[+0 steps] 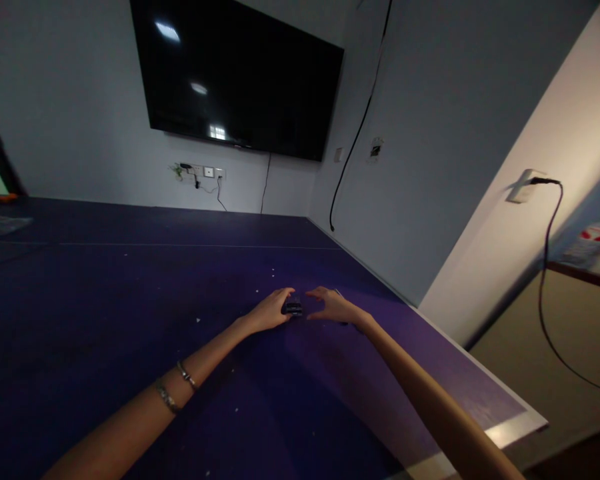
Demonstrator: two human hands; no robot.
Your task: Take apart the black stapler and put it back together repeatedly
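Observation:
A small black, box-like object point(294, 307) is on the dark purple table point(180, 280), its exact kind too small and dim to make out. Around its left side curl the thumb and fingers of my left hand point(274, 311), and two bracelets circle that forearm. Just to the right is my right hand point(334, 306), thumb and fingers apart, with a gap between its fingertips and the object. A small dark shape point(345, 324) shows at the lower edge of the right hand, mostly hidden by it.
A large black television point(240, 73) hangs on the back wall above sockets point(209, 172) with plugs and cords. A black cable point(353, 150) dangles by the right wall. Small white bits point(198, 320) dot the table. Clear plastic point(3, 225) lies at the far left.

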